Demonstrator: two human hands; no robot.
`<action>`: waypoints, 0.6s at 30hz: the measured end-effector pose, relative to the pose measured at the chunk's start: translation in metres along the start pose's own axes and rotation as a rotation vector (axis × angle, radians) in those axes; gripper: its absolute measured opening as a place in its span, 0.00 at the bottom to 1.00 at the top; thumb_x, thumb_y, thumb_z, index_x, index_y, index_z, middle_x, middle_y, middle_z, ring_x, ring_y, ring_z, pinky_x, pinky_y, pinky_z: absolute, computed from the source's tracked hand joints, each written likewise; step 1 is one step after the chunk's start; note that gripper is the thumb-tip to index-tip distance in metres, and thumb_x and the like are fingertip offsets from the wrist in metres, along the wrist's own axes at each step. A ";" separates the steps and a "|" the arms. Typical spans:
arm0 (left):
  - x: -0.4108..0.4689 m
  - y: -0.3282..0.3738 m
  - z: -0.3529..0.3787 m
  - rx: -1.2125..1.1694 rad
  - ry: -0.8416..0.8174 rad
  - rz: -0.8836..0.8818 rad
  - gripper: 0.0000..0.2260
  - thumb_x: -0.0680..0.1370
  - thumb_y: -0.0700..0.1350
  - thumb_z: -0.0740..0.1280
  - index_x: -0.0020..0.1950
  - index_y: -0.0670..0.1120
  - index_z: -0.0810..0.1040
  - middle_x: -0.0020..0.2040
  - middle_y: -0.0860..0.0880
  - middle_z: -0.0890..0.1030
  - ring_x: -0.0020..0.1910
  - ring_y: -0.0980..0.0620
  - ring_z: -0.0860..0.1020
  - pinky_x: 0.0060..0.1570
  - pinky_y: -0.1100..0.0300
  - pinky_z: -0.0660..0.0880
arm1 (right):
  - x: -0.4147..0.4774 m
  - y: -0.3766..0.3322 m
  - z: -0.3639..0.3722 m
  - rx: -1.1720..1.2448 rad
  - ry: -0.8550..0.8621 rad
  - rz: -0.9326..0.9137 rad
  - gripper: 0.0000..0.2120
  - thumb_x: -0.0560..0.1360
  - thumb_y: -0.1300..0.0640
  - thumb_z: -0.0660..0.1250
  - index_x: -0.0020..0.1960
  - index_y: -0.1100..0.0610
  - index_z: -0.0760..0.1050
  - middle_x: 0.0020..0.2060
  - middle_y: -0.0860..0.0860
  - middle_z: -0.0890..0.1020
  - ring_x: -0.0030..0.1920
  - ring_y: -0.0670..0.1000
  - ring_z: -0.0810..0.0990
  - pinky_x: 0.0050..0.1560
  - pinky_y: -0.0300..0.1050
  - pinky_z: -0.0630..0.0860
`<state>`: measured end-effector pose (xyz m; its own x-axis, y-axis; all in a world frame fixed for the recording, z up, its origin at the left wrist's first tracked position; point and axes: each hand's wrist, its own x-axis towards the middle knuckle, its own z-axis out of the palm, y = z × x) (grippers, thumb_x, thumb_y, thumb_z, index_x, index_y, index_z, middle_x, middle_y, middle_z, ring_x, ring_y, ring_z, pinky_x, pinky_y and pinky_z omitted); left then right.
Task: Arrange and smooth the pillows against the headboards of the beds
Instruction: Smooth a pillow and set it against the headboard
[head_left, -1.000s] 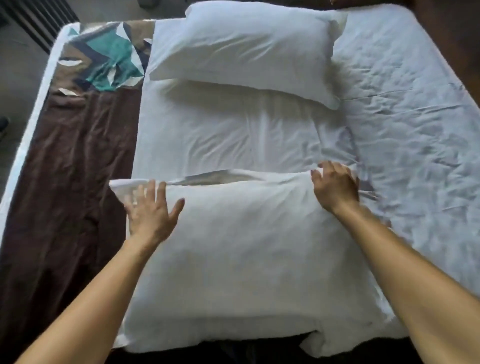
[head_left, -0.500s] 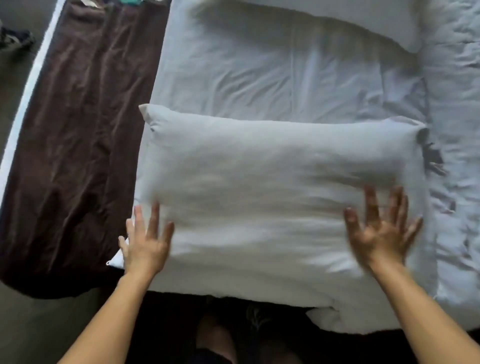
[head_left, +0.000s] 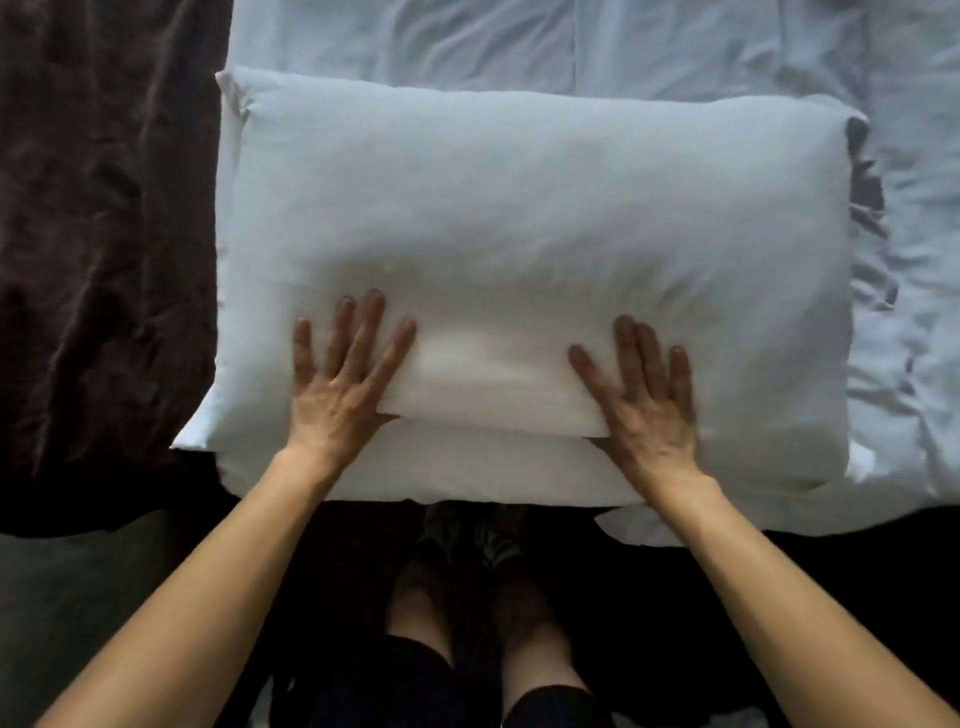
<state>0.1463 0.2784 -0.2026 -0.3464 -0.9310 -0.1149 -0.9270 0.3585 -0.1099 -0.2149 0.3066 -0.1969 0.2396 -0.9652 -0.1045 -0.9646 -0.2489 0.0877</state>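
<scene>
On my left lies the brown throw (head_left: 104, 249). My left hand (head_left: 340, 387) rests flat, fingers spread, gripping nothing, on the pillow (head_left: 519, 218). The pillow's long axis runs across me, its bulk beyond both palms. My right hand (head_left: 644, 395) lies equally flat and equally near. The sheet (head_left: 914, 260) is rightmost.

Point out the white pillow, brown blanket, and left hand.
white pillow (head_left: 545, 208): head view, centre of top face.
brown blanket (head_left: 104, 234): head view, middle of crumpled cloth.
left hand (head_left: 340, 387): head view, back of hand.
</scene>
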 end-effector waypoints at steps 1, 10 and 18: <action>-0.014 -0.022 0.007 0.002 -0.046 -0.077 0.56 0.66 0.55 0.80 0.83 0.51 0.47 0.83 0.42 0.44 0.81 0.36 0.46 0.74 0.28 0.45 | -0.013 0.029 0.005 -0.048 -0.018 0.070 0.66 0.57 0.51 0.84 0.81 0.41 0.43 0.81 0.55 0.42 0.81 0.58 0.41 0.78 0.61 0.37; -0.094 -0.141 -0.017 -0.274 -0.299 -0.777 0.32 0.76 0.39 0.65 0.79 0.39 0.60 0.81 0.38 0.56 0.79 0.34 0.54 0.74 0.30 0.51 | -0.063 0.100 -0.035 0.289 -0.133 0.815 0.47 0.66 0.60 0.61 0.82 0.52 0.46 0.80 0.62 0.48 0.80 0.62 0.46 0.73 0.76 0.45; 0.120 0.031 -0.087 -0.341 0.074 -0.108 0.29 0.82 0.58 0.53 0.83 0.54 0.53 0.83 0.48 0.45 0.82 0.43 0.47 0.77 0.36 0.41 | 0.149 -0.086 -0.095 0.391 0.095 0.171 0.29 0.81 0.45 0.49 0.82 0.49 0.53 0.81 0.56 0.52 0.81 0.54 0.49 0.77 0.64 0.36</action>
<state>0.0634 0.1719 -0.1336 -0.2414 -0.9693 -0.0479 -0.9491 0.2255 0.2199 -0.0856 0.1768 -0.1264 0.0643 -0.9976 -0.0274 -0.9562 -0.0537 -0.2877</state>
